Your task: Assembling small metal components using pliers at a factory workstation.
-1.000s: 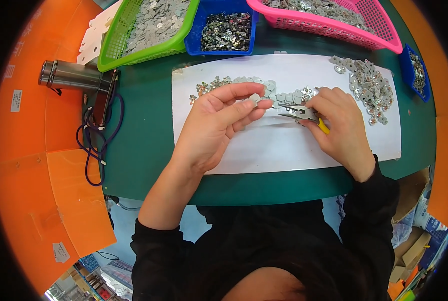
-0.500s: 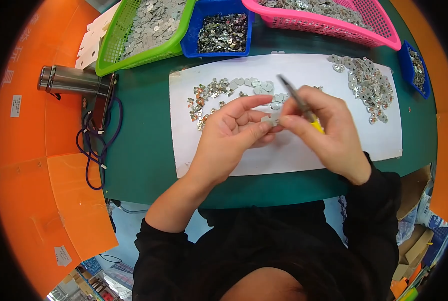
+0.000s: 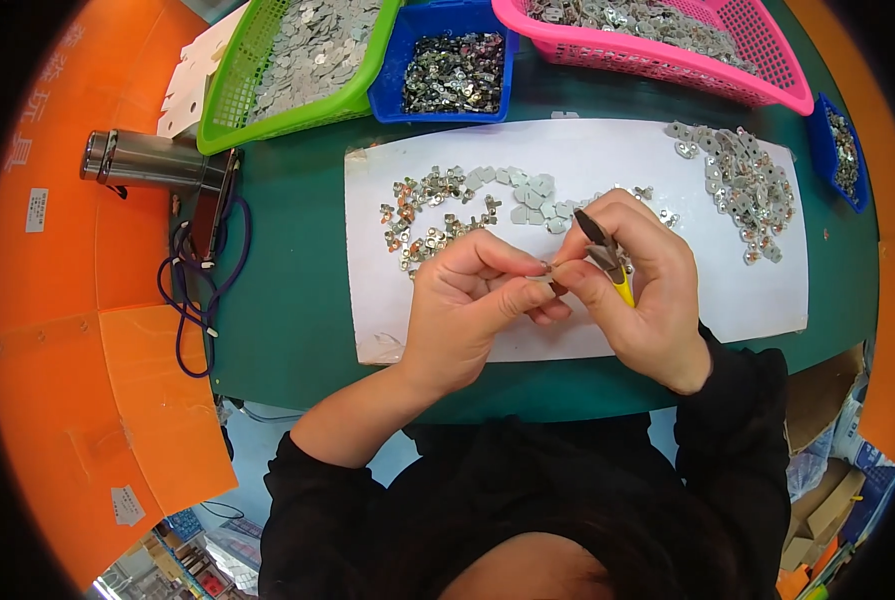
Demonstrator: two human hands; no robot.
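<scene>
Above the near edge of the white sheet (image 3: 667, 300), both hands meet: the left hand (image 3: 467, 310) pinches a small metal piece (image 3: 540, 272) between thumb and forefinger, and the right hand (image 3: 632, 285) is closed around yellow-handled tweezers (image 3: 603, 250), its fingertips touching the same piece. To do this well, I judge the piece should stay pinched firmly and low over the sheet, so a slip drops it among the loose pieces (image 3: 437, 210) rather than onto the green mat (image 3: 287, 300). Farther off sit a green basket (image 3: 297, 60), a blue tray (image 3: 452, 60) and a pink basket (image 3: 667, 45), all holding metal parts. Left of the mat lie a metal cylinder (image 3: 142, 160), a purple cable (image 3: 202, 290) and orange boards (image 3: 67, 330).
</scene>
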